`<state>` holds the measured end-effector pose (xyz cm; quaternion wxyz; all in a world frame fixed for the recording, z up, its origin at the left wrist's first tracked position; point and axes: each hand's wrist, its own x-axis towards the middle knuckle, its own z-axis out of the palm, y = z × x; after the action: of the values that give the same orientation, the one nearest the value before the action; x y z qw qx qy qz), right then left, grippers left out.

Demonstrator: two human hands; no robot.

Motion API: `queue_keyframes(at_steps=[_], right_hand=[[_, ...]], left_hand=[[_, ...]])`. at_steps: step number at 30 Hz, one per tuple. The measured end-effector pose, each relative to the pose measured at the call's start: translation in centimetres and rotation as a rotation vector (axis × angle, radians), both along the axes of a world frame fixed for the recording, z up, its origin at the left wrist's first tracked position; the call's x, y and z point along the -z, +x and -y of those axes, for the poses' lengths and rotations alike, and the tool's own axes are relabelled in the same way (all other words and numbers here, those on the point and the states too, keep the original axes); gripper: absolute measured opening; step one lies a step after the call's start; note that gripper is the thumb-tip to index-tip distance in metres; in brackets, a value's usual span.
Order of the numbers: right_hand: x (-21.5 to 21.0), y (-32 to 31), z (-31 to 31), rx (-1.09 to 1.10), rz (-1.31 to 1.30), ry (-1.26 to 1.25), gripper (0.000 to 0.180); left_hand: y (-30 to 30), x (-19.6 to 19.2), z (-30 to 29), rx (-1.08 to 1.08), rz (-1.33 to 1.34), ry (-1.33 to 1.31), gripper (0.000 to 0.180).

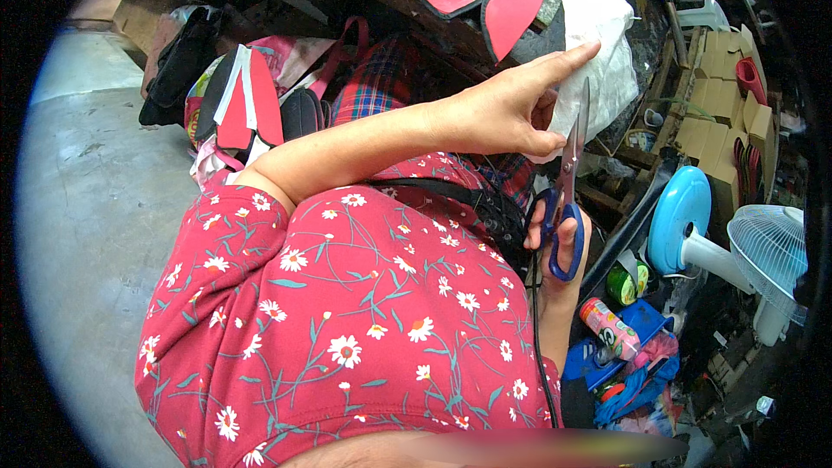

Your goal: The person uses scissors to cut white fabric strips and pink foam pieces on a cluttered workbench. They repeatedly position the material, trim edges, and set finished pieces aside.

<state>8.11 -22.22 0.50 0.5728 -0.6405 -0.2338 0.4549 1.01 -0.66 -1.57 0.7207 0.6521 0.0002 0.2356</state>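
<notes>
My right hand (568, 247) grips scissors (568, 173) with dark blue handle loops and metal blades pointing up, almost together. Beside the blades, my left hand (524, 104) reaches across from the left. Its index finger stretches over a crumpled white sheet (598, 30), while thumb and curled fingers close on the lower part of it; whether it is cloth or plastic I cannot tell. The blades lie along the sheet near my left thumb. Just above are red pieces with black edging (511, 0), apart from both hands.
Red and black pieces with white strips (247, 104) lie at the left by a plaid cloth (381, 78). On the right stand cardboard boxes (706, 147), a blue and white fan (767, 251), a blue round-topped object (680, 217) and a pink bottle (609, 328) on a blue tray.
</notes>
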Motion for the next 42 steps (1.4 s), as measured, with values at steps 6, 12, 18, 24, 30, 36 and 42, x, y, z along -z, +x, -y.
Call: queue_keyframes(at_steps=[6, 12, 18, 24, 30, 36, 42], right_hand=[[0.0, 0.2, 0.5, 0.028, -0.006, -0.038, 0.068], [0.7, 0.4, 0.4, -0.038, -0.045, -0.006, 0.054], [1.0, 0.9, -0.5, -0.044, 0.003, 0.015, 0.062], [0.8, 0.8, -0.3, -0.050, 0.033, -0.013, 0.071], [1.0, 0.9, -0.4, -0.063, 0.064, -0.043, 0.070], [1.3, 0.8, -1.0, -0.089, 0.073, 0.021, 0.072], [0.5, 1.0, 0.0, -0.116, 0.007, -0.060, 0.074]], left_hand=[[-0.8, -0.3, -0.4, 0.048, -0.143, -0.012, 0.097], [0.5, 0.1, -1.9, -0.161, -0.057, -0.064, 0.080], [1.0, 0.7, -0.9, -0.131, 0.024, -0.006, 0.094], [0.9, 1.1, -1.1, -0.105, 0.042, -0.018, 0.098], [0.4, 0.7, -2.2, -0.156, -0.081, -0.056, 0.082], [0.5, 0.6, -1.5, -0.092, -0.035, -0.045, 0.096], [0.2, 0.5, -1.8, -0.099, -0.049, -0.027, 0.097]])
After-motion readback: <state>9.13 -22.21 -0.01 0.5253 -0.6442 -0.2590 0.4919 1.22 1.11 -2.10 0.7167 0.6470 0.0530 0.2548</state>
